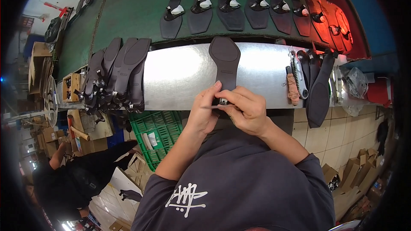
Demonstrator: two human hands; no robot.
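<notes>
A dark sandal sole (225,57) lies bottom-up across the metal worktop, its broad end pointing away from me. At its near end, by the worktop's front edge, both my hands are closed around it. My left hand (202,109) grips the left side, thumb along the sole. From the right, the bent fingers of my right hand (247,108) pinch the same end. Between the hands shows a small shiny dark piece (223,101). A thin greyish strip (209,107) sticks out to the left below it; its kind I cannot make out.
Left on the metal worktop (175,70) lies a pile of dark soles (128,70). To the right are a cloth-wrapped tool (293,86) and more sandals (319,92). Beyond, sandals line a green conveyor belt (137,4). A green crate (160,134) stands below; a person (72,179) is at lower left.
</notes>
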